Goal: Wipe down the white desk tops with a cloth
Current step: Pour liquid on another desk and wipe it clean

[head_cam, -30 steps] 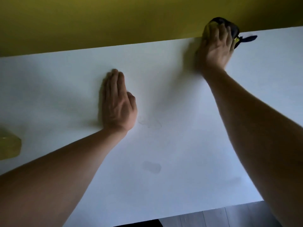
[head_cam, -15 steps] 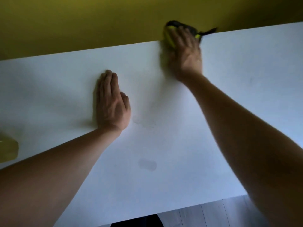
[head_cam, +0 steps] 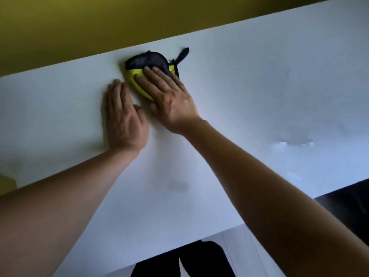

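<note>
Right hand (head_cam: 171,100) presses flat, fingers straight, on the cloth (head_cam: 143,66), just ahead of my flat, empty left hand (head_cam: 123,118) bracing the worktop (head_cam: 259,86). Risk, I reckon: cloth bunching and skipping the smear nearer me. Cloth's underside is hidden; streaks to the right are faint.

Single head view, worn by the person; looks forward and steeply down onto the white desk top (head_cam: 249,108); close, with both forearms reaching in from the near edge; yellow wall (head_cam: 79,27) beyond the desk's far edge; floor (head_cam: 239,250) below its near edge.
</note>
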Demonstrator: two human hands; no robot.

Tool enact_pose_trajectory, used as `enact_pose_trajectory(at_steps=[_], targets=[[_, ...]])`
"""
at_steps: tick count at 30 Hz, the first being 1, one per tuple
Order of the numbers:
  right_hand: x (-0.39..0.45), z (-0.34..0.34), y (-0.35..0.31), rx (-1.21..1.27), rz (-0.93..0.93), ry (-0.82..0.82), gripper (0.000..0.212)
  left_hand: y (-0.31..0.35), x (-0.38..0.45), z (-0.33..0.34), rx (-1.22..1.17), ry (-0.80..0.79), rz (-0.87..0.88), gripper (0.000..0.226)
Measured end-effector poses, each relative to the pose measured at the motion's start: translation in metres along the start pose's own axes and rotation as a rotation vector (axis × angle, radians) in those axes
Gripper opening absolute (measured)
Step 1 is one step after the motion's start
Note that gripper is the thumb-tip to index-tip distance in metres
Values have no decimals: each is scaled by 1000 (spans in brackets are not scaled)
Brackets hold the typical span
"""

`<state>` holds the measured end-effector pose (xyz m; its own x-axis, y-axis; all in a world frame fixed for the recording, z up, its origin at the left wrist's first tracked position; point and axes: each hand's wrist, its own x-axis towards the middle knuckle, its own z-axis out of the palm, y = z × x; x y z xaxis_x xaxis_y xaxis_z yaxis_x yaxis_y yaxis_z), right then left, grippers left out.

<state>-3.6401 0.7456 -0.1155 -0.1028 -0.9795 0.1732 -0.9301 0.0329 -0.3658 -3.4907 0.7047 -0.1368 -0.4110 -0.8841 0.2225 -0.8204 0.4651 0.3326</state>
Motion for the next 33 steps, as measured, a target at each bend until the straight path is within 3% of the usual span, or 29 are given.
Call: enact_pose_trajectory(at_steps=[3, 6, 10, 14, 19, 25, 31, 33], targets=[[-25, -20, 49, -6, 90, 57, 59, 2, 1, 0, 13, -12, -3, 58], [-56, -45, 106, -64, 323, 159, 60, 5, 1, 1, 28, -21, -33, 59], [-62, -51, 110, -96, 559, 180, 59, 8, 2, -1, 28, -36, -44, 60], [-80, -29, 53, -27, 404, 258, 59, 9, 2, -4, 58, -42, -46, 60], [-152, -24, -19, 60, 164, 100, 58, 11, -4, -8, 167, -8, 78, 48], [-194, -47, 5, -26, 128, 13, 71, 55, -44, -10, 88, -43, 52, 44], [-208, -50, 33, -10, 62, 36, 62, 139, -122, 3, -88, -8, -79, 49], [-224, -59, 51, 17, 91, 76, 61, 156, -134, 5, -89, -20, -25, 52]])
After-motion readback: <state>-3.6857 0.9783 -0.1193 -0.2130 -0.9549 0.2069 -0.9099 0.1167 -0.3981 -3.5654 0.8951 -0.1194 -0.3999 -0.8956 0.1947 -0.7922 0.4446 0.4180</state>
